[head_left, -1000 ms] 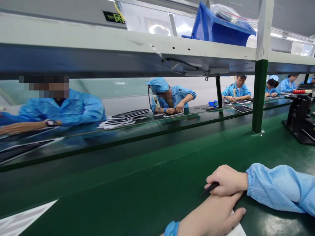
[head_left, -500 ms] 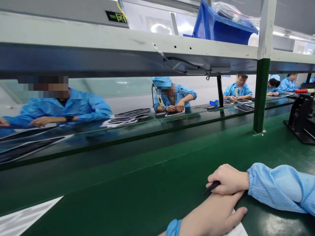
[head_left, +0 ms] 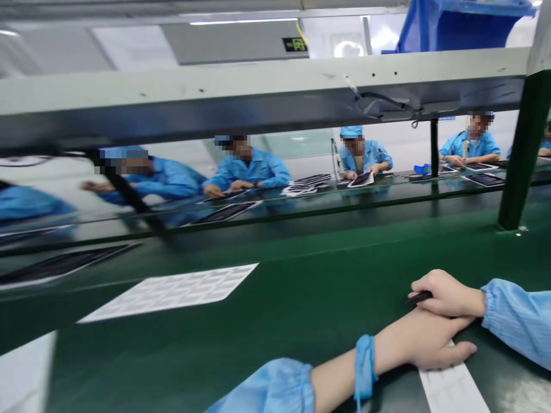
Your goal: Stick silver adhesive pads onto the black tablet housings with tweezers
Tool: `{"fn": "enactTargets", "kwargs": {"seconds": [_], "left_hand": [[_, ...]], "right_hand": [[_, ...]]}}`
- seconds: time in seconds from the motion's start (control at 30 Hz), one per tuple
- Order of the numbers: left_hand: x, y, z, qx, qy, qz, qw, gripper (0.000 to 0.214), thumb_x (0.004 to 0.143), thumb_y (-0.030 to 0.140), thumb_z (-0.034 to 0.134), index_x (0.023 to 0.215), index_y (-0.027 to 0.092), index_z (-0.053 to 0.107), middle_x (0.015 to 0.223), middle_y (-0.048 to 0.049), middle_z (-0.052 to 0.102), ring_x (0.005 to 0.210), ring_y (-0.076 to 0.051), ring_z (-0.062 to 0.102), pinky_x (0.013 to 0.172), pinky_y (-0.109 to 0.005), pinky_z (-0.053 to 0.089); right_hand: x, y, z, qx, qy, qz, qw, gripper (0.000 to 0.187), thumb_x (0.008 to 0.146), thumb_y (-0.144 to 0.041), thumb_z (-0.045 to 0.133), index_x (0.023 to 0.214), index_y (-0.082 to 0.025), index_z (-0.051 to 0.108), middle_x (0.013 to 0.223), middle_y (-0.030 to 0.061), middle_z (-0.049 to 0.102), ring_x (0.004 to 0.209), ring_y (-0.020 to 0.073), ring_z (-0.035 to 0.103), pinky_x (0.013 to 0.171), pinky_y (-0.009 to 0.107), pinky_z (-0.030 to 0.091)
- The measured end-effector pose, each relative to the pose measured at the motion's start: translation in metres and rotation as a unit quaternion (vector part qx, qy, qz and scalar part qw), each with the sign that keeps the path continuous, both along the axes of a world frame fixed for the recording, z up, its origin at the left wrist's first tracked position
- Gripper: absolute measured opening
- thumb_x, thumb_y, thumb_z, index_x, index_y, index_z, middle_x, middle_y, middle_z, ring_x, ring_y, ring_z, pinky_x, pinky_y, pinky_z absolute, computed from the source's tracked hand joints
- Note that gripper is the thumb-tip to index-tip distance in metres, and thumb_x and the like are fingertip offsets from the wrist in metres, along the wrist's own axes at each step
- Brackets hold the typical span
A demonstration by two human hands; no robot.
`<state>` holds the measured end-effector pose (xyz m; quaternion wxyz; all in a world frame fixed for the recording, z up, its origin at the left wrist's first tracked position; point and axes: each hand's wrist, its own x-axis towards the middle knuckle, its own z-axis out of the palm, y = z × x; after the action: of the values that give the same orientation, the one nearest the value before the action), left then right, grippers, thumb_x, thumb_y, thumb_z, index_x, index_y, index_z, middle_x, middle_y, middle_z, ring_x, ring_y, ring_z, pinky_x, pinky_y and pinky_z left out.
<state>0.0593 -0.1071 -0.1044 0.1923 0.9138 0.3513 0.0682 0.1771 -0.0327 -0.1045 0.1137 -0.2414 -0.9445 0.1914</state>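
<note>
My left hand (head_left: 434, 339), with a blue band (head_left: 364, 367) round the wrist, lies palm down, its thumb stretched out to the right. It rests partly over a white sheet (head_left: 454, 387) on the green bench; its other fingers are mostly hidden. Across the back of it sits my right hand (head_left: 445, 293), closed round a slim black tool (head_left: 419, 297) whose tip sticks out to the left. Which kind of tool it is, I cannot make out.
A printed white sheet (head_left: 172, 292) lies on the bench (head_left: 258, 344) to the left, near another pale sheet (head_left: 26, 373). Overhead runs a shelf (head_left: 258, 77) bearing a blue bin (head_left: 469, 26); a green post (head_left: 523, 155) stands right. Co-workers in blue sit across the line near dark panels (head_left: 226, 212).
My view has swung left, bringing the printed sheet and more co-workers into sight. Both hands stay stacked, the right one still holding the slim black tool.
</note>
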Motion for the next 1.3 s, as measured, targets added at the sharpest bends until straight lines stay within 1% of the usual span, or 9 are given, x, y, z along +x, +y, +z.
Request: {"fn": "enactTargets", "kwargs": {"seconds": [0.17,0.27,0.4,0.5,0.63,0.77,0.9,1.17,1.3], "left_hand": [[0.006,-0.003,-0.005,-0.011,0.004,0.007,1.0,0.053,0.102,0.04,0.053,0.148,0.013,0.047,0.148,-0.0146,0.052,0.14,-0.033,0.046,0.118,-0.043,0.036],[0.009,-0.004,-0.007,-0.016,-0.004,0.006,1.0,0.056,0.101,0.035,0.056,0.15,0.01,0.044,0.152,-0.0125,0.048,0.145,-0.029,0.039,0.122,-0.035,0.028],[0.013,-0.005,-0.007,-0.012,-0.018,0.008,1.0,0.058,0.096,0.027,0.064,0.147,0.004,0.047,0.154,-0.0121,0.044,0.148,-0.025,0.033,0.125,-0.026,0.016],[0.013,-0.004,-0.008,-0.006,-0.025,0.002,1.0,0.06,0.095,0.026,0.066,0.147,0.005,0.046,0.155,-0.0091,0.042,0.149,-0.021,0.031,0.123,-0.02,0.012],[0.01,-0.003,-0.008,-0.006,-0.025,-0.002,1.0,0.058,0.096,0.028,0.064,0.147,0.006,0.046,0.155,-0.0107,0.043,0.148,-0.022,0.031,0.124,-0.026,0.017],[0.007,-0.005,-0.005,-0.016,-0.029,-0.007,0.999,0.056,0.098,0.027,0.062,0.147,0.004,0.045,0.154,-0.0144,0.044,0.148,-0.026,0.032,0.124,-0.03,0.021],[0.005,-0.004,-0.005,-0.016,-0.021,-0.002,1.0,0.055,0.101,0.032,0.057,0.149,0.009,0.044,0.153,-0.0132,0.046,0.146,-0.028,0.037,0.122,-0.035,0.029],[-0.001,0.0,-0.009,-0.01,-0.021,0.002,1.0,0.048,0.101,0.037,0.051,0.144,0.016,0.052,0.145,-0.0115,0.057,0.132,-0.032,0.055,0.113,-0.042,0.042],[-0.006,0.001,-0.006,-0.011,-0.023,0.0,1.0,0.049,0.099,0.034,0.051,0.146,0.02,0.049,0.148,-0.0111,0.054,0.131,-0.033,0.056,0.11,-0.044,0.045]], "right_hand": [[0.005,0.001,-0.008,-0.025,0.012,0.022,0.999,0.016,0.08,-0.016,0.051,0.065,-0.019,0.046,0.067,0.0015,0.06,0.063,0.0148,0.052,0.062,0.025,0.034],[0.006,0.002,-0.011,-0.034,0.009,0.033,0.999,0.015,0.082,-0.018,0.046,0.067,-0.02,0.044,0.069,0.0041,0.063,0.065,0.0175,0.055,0.062,0.027,0.035],[0.006,0.002,-0.014,-0.037,0.0,0.035,0.999,0.02,0.086,-0.024,0.042,0.066,-0.021,0.04,0.068,0.006,0.064,0.062,0.019,0.055,0.06,0.028,0.034],[0.005,0.003,-0.015,-0.035,-0.004,0.029,0.999,0.022,0.087,-0.025,0.04,0.066,-0.021,0.039,0.068,0.0064,0.064,0.062,0.0193,0.055,0.059,0.028,0.034],[0.003,0.002,-0.014,-0.03,-0.003,0.024,0.999,0.02,0.087,-0.024,0.04,0.067,-0.021,0.038,0.068,0.005,0.063,0.063,0.0182,0.054,0.06,0.028,0.035],[0.002,-0.001,-0.011,-0.031,-0.001,0.015,0.999,0.02,0.083,-0.02,0.041,0.065,-0.021,0.034,0.064,0.0031,0.058,0.06,0.016,0.047,0.059,0.027,0.032],[0.001,-0.002,-0.009,-0.031,0.007,0.012,0.999,0.02,0.081,-0.018,0.044,0.063,-0.021,0.035,0.064,0.0019,0.056,0.059,0.0148,0.042,0.06,0.027,0.03],[-0.004,-0.005,-0.003,-0.016,0.008,-0.003,1.0,0.022,0.082,-0.016,0.051,0.063,-0.02,0.04,0.061,-0.0019,0.049,0.058,0.012,0.037,0.06,0.025,0.027],[-0.008,-0.005,0.002,0.002,-0.005,-0.012,1.0,0.023,0.085,-0.019,0.055,0.064,-0.019,0.048,0.062,-0.002,0.052,0.059,0.0115,0.039,0.059,0.025,0.027]]}}
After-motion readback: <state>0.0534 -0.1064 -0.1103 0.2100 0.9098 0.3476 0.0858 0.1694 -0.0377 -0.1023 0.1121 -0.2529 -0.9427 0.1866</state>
